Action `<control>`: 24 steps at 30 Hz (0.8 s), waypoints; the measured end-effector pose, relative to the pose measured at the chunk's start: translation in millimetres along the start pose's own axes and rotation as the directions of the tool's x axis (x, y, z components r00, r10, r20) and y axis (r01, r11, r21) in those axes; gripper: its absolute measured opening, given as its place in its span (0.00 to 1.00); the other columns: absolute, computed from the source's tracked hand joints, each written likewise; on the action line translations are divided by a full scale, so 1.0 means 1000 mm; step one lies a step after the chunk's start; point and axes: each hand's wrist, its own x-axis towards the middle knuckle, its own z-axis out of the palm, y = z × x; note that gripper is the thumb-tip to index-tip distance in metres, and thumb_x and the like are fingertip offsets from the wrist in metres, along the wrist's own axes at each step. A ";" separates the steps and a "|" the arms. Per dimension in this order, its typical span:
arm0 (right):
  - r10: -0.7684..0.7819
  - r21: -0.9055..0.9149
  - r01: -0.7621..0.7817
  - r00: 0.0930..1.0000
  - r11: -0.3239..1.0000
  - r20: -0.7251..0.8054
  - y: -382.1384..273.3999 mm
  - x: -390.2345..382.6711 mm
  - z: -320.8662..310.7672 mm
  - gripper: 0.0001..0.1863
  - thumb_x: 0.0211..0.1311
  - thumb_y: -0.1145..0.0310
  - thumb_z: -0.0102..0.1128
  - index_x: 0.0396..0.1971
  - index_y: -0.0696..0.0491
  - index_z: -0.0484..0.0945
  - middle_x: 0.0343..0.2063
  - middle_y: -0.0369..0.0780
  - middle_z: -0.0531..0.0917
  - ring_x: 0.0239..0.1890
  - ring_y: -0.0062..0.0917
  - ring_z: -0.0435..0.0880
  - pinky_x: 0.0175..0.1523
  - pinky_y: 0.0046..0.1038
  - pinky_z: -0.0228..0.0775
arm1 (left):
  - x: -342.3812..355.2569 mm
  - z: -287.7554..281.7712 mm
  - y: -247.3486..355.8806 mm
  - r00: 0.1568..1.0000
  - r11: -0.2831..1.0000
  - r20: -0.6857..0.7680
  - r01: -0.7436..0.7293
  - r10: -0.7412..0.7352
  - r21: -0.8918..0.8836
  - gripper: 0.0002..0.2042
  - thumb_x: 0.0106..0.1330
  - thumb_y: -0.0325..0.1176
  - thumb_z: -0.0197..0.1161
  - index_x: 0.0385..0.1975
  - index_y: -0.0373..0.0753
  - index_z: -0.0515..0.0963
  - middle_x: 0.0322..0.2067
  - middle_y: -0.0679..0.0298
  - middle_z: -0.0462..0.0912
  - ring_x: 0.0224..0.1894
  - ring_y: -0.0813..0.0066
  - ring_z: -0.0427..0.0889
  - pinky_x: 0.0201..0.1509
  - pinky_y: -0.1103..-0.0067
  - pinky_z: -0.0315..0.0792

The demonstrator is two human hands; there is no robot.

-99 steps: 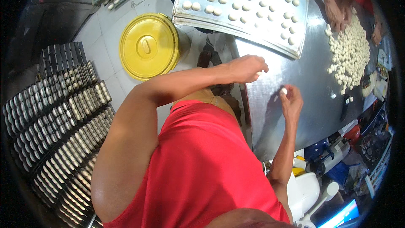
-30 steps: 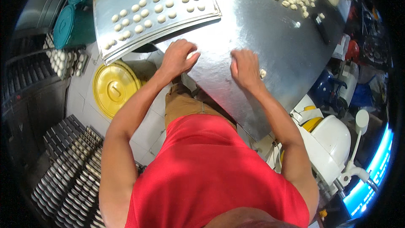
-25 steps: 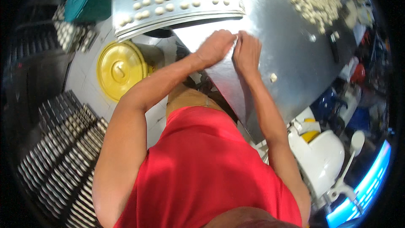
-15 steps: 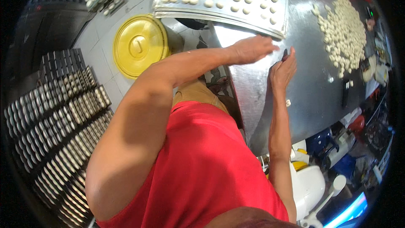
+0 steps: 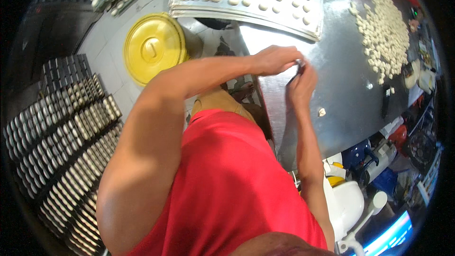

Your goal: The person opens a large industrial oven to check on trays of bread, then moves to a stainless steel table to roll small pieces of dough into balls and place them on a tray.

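left hand [image 5: 275, 60] and right hand [image 5: 301, 84] meet fingertip to fingertip, pinching a small dark scraper [image 5: 295, 73], likely wiping it; dough-ball tray [image 5: 284, 16] just beyond

Yellow lidded bucket [image 5: 152, 47] on the floor, stacked dark baking moulds [image 5: 66, 137] well apart.

Both hands, left hand [image 5: 277, 60] and right hand [image 5: 302, 83], together over steel table [image 5: 346, 90].

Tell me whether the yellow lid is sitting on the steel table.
No, the yellow lid sits on a bucket on the tiled floor, left of the steel table.
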 end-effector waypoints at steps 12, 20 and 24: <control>0.027 0.052 -0.025 0.999 0.998 -0.039 0.008 -0.002 -0.001 0.12 0.64 0.80 0.52 0.46 0.57 0.76 0.39 0.51 0.80 0.44 0.48 0.77 0.53 0.47 0.65 | 0.003 0.004 0.004 1.000 0.999 -0.030 -0.007 0.008 0.032 0.13 0.69 0.31 0.63 0.51 0.43 0.79 0.42 0.56 0.82 0.41 0.51 0.84 0.44 0.63 0.79; 0.082 -0.058 -0.086 0.994 0.995 -0.067 0.045 0.026 -0.021 0.13 0.59 0.82 0.51 0.44 0.57 0.77 0.37 0.48 0.81 0.42 0.47 0.77 0.52 0.46 0.65 | 0.021 -0.021 -0.012 0.992 0.982 0.069 -0.118 0.109 0.148 0.12 0.69 0.29 0.61 0.51 0.42 0.77 0.40 0.55 0.81 0.37 0.51 0.84 0.40 0.63 0.79; -0.003 0.034 0.003 1.000 0.999 0.006 0.005 -0.006 -0.009 0.12 0.61 0.82 0.50 0.43 0.57 0.76 0.36 0.48 0.81 0.42 0.46 0.77 0.51 0.46 0.65 | 0.003 0.009 0.009 0.994 1.000 -0.109 -0.005 0.005 0.006 0.11 0.67 0.29 0.63 0.48 0.42 0.79 0.36 0.55 0.81 0.37 0.52 0.84 0.41 0.64 0.79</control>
